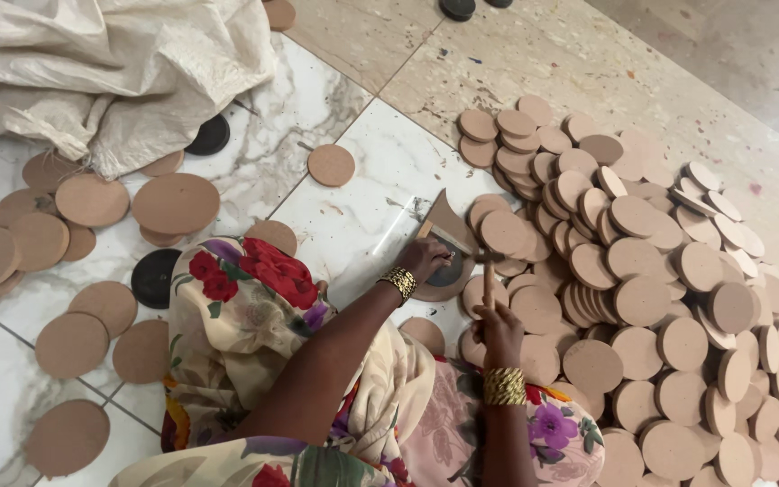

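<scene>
Left hand (424,259) presses flat on a brown disc (444,275) lying on the marble floor (353,225), fingers curled over its near edge, evidently to keep it from sliding under the tool. Right hand (498,332) is closed around the wooden handle of a small hammer (487,271), its dark head reaching over the pinned disc; the grip sits low on the handle, which suits short taps. A flat wedge-shaped metal piece (444,216) rests just beyond the disc, touching it. Both forearms extend forward from the lap, the left at a slant, the right nearly straight, each wrist carrying a gold bangle (503,386). To the right, a large heap of small discs (660,289) lies within reach. Larger discs (92,271) lie scattered to the left, near a pale woven sack (110,63).
</scene>
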Available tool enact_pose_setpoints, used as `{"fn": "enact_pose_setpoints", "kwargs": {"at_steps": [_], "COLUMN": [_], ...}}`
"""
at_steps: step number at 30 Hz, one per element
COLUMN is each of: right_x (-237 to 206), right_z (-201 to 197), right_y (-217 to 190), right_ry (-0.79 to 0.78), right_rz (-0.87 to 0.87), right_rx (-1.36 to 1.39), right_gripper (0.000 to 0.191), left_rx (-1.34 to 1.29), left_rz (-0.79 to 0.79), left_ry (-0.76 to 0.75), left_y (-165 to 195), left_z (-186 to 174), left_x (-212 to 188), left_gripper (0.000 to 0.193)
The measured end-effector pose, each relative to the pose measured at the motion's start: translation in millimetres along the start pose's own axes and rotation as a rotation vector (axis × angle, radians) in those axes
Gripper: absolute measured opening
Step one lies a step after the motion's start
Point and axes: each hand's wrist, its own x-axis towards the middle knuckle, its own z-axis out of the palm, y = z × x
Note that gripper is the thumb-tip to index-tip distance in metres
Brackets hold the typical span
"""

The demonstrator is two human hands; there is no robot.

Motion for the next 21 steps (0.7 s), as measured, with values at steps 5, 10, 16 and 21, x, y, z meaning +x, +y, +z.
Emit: {"fn": "enact_pose_setpoints", "kwargs": {"at_steps": [5,10,16,21], "right_x": [-40.9,-59.7,-82.8,-91.2], "right_z": [23.7,44.7,46.1,43.2], "right_y": [-16.9,-35.3,-66.4,-62.9], "right_ry": [0.071,0.079,0.100,0.275], "right_rz": [-0.604,-0.392,-0.725,-0.921], "right_rx": [-0.460,-0.598,-0.346,-0.392], "right_gripper": [0.045,0.049,0.046,0.042], "left_rx": [-0.002,0.007,-0.028,-0.009], "left_rz": [-0.027,-0.028,-0.022,-0.092], "left_ry": [-0.006,-0.004,0.004,-0.036], "left_y": [-1.4,-2.8,-3.9,-1.6], "left_z": [4.7,6.8,6.5,6.4], "left_x": [-0.4,0.2,-1.6,-3.7], "left_gripper": [0.015,0.012,0.015,0.015]}}
